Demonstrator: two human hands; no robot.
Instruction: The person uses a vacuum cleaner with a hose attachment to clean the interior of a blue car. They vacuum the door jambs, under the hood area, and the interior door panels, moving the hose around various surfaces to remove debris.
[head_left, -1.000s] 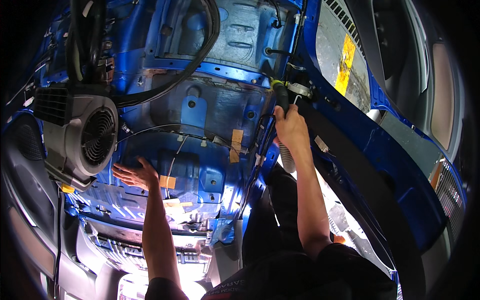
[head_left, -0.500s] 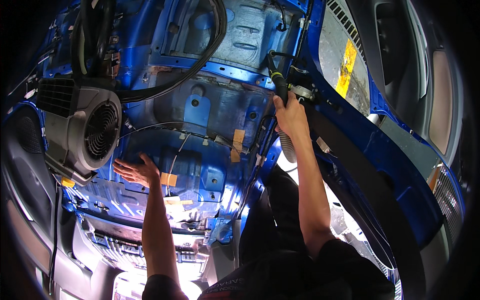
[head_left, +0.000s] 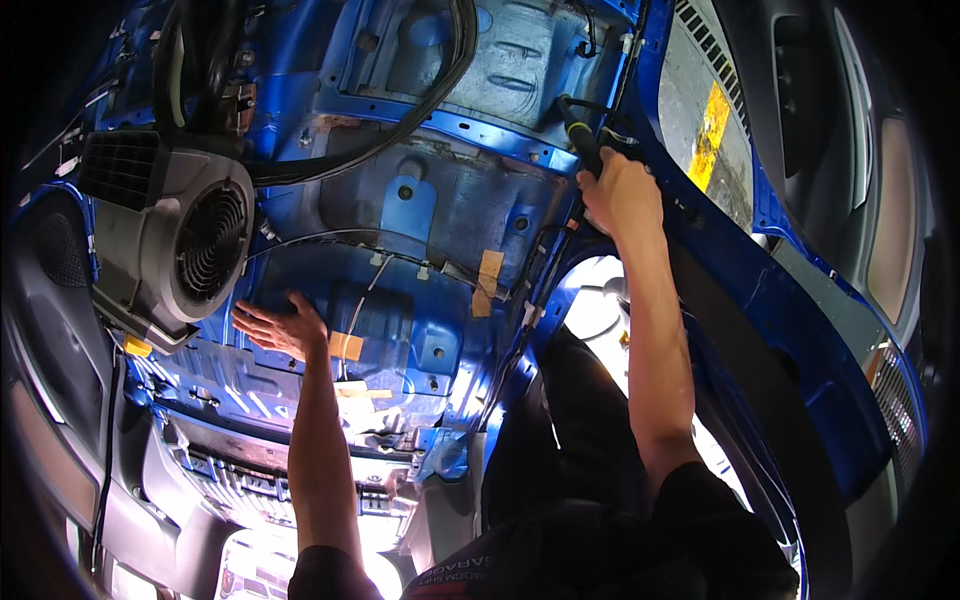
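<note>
Head view, held nozzle (head_left: 587,147) near sill (head_left: 760,280) edge

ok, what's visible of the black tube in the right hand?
The black tube looks like plastic, with a yellowish ring near its upper end. It slants up and leftward from the right hand, which wraps it and hides its lower part. Its tip is near blue bodywork; contact there is unclear.

Both bare arms (head_left: 322,450) stretched forward — left hand (head_left: 284,328) splayed, right hand (head_left: 622,194) curled in a grip.
The left wrist (head_left: 316,348) bends toward the person's left, thumb (head_left: 299,303) apart from the parted fingers (head_left: 256,322); the right forearm (head_left: 658,340) reaches farther out — its elbow slightly bent.
</note>
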